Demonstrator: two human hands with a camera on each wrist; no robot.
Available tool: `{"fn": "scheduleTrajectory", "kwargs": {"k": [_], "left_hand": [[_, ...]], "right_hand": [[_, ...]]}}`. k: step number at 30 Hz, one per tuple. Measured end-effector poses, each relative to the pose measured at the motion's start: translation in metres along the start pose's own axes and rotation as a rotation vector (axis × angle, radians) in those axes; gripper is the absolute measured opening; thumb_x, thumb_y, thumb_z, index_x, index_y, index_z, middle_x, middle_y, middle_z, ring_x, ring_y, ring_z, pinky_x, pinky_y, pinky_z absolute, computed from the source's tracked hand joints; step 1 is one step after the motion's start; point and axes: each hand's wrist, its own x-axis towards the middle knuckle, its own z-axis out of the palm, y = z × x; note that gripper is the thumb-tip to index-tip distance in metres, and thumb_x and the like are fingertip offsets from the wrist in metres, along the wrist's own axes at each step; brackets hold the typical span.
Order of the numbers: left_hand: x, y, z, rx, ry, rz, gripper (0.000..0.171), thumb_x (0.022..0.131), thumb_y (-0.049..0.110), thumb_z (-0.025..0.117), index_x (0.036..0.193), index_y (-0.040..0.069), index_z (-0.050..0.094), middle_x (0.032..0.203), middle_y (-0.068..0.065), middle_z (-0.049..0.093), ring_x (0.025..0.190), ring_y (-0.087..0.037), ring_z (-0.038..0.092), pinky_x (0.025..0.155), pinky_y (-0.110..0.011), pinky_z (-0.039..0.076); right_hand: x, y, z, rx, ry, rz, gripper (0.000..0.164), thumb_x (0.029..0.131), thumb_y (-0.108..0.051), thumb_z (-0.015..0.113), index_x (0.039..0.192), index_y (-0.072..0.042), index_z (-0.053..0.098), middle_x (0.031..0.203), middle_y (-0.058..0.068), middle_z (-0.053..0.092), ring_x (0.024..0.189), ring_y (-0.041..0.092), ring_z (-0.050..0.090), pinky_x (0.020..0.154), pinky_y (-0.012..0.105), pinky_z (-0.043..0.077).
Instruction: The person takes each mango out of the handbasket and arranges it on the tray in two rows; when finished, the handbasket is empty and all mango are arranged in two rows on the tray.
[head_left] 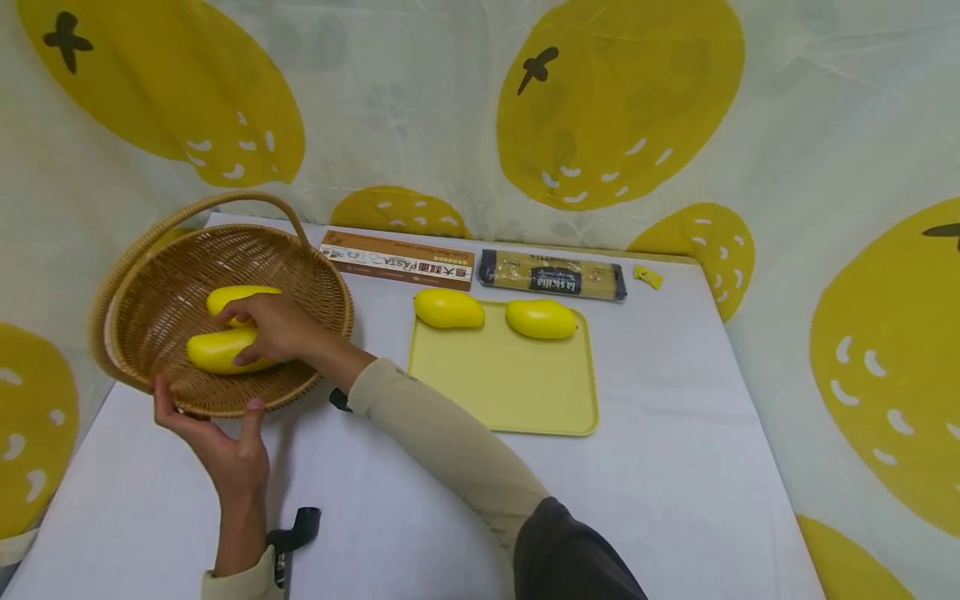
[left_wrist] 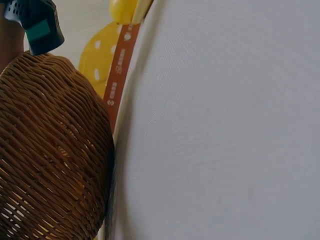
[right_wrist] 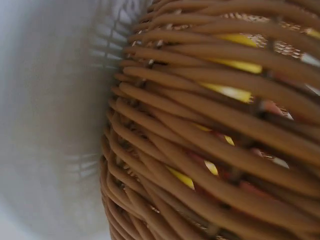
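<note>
A wicker basket point(head_left: 161, 275) with an arched handle stands tilted at the table's left. My left hand point(head_left: 228, 454) holds its near rim, thumb and fingers spread along it. Inside the basket, my right hand point(head_left: 277, 329) grips the nearer yellow mango point(head_left: 217, 352) between thumb and fingers. Another mango point(head_left: 240, 296) lies just behind it, partly covered by that hand. The left wrist view shows the woven basket wall point(left_wrist: 55, 150) from outside. In the right wrist view, yellow shows through the gaps of the weave point(right_wrist: 210, 115).
A yellow tray point(head_left: 502, 383) at mid-table carries two mangoes, one left point(head_left: 448, 308) and one right point(head_left: 540, 319). Behind it lie a pasta box point(head_left: 397, 260), a spaghetti pack point(head_left: 552, 275) and a small yellow packet point(head_left: 648, 277). A patterned curtain point(head_left: 420, 100) hangs behind the table.
</note>
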Motion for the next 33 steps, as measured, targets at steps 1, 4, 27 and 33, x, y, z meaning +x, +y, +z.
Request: {"fn": "scheduleTrajectory", "kwargs": {"k": [1, 4, 27, 33], "left_hand": [[0.0, 0.0, 0.0, 0.004, -0.001, -0.002, 0.095, 0.082, 0.007, 0.071, 0.158, -0.008, 0.017, 0.17, -0.021, 0.016, 0.16, -0.036, 0.018, 0.133, -0.039, 0.011], [-0.001, 0.0, 0.0, 0.017, 0.0, -0.008, 0.095, 0.082, 0.008, 0.071, 0.158, -0.007, 0.017, 0.171, -0.02, 0.016, 0.16, -0.035, 0.018, 0.133, -0.04, 0.011], [-0.001, 0.004, 0.0, 0.058, -0.015, -0.03, 0.094, 0.082, 0.007, 0.069, 0.159, -0.005, 0.017, 0.171, -0.019, 0.015, 0.16, -0.033, 0.018, 0.134, -0.038, 0.011], [0.0, 0.0, -0.002, 0.078, -0.009, -0.031, 0.094, 0.083, 0.011, 0.07, 0.159, -0.005, 0.017, 0.171, -0.018, 0.015, 0.161, -0.032, 0.016, 0.134, -0.038, 0.01]], "right_hand": [[0.001, 0.0, 0.001, -0.002, -0.009, 0.014, 0.061, 0.086, -0.033, 0.089, 0.143, -0.034, 0.066, 0.14, -0.017, 0.067, 0.129, -0.002, 0.058, 0.115, 0.014, 0.031], [0.003, 0.0, 0.002, -0.017, -0.032, 0.045, 0.06, 0.086, -0.032, 0.09, 0.142, -0.035, 0.066, 0.138, -0.017, 0.067, 0.129, -0.002, 0.058, 0.107, 0.012, 0.037], [0.004, 0.004, 0.01, -0.1, -0.111, -0.035, 0.08, 0.084, -0.042, 0.09, 0.155, -0.034, 0.054, 0.157, -0.02, 0.053, 0.142, -0.003, 0.044, 0.114, 0.011, 0.029], [-0.004, -0.004, 0.005, -0.069, -0.078, -0.056, 0.08, 0.084, -0.043, 0.09, 0.155, -0.036, 0.053, 0.154, -0.016, 0.056, 0.136, -0.002, 0.052, 0.107, 0.012, 0.038]]}}
